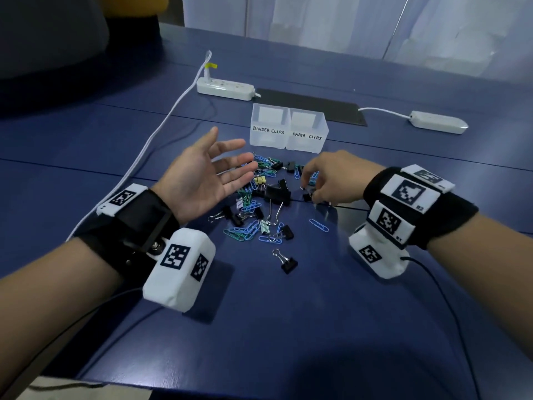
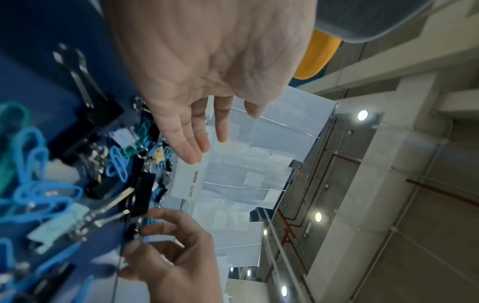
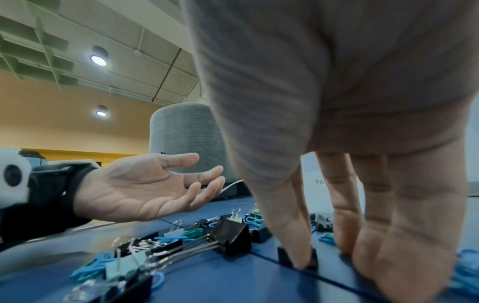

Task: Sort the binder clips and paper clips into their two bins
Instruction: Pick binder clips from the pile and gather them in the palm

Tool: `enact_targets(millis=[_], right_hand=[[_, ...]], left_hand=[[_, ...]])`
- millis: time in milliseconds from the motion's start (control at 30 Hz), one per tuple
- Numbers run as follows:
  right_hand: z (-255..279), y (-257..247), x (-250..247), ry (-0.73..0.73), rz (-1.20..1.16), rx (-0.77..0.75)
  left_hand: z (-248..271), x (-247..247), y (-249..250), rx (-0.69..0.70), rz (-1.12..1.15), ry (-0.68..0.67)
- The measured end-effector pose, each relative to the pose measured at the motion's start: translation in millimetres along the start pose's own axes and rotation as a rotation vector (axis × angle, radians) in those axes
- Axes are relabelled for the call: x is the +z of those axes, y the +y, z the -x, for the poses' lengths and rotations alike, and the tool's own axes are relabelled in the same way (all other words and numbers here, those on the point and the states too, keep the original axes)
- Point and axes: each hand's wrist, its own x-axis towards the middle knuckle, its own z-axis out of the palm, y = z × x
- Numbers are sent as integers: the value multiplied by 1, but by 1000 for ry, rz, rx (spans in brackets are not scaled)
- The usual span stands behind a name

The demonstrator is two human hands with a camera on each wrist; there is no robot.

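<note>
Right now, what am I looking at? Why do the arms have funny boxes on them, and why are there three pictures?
These are a person's two arms, not a machine. The boxes strapped on the wrists are small cameras. One picture comes from a camera on the person's head, looking down at the table. The other two come from the wrist cameras, looking along each hand, so they look tilted and odd.

On the table lies a pile of clips: black binder clips and blue and green paper clips, all mixed. Behind it stand two clear bins, labelled BINDER CLIPS and PAPER CLIPS.

The left hand is open, palm up, holding nothing. The right hand reaches down and pinches a small black binder clip at the pile's edge.
</note>
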Motion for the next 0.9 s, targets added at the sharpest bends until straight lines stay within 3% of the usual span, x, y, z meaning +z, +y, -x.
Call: enact_targets(millis=[333,900], right_hand=[[4,2,4,33,-13,-122],[6,-1,13,113,-6,-148]], left_hand=[[0,16,-4,-62,-6,-39],[-1,19,-10,-61,10,-42]])
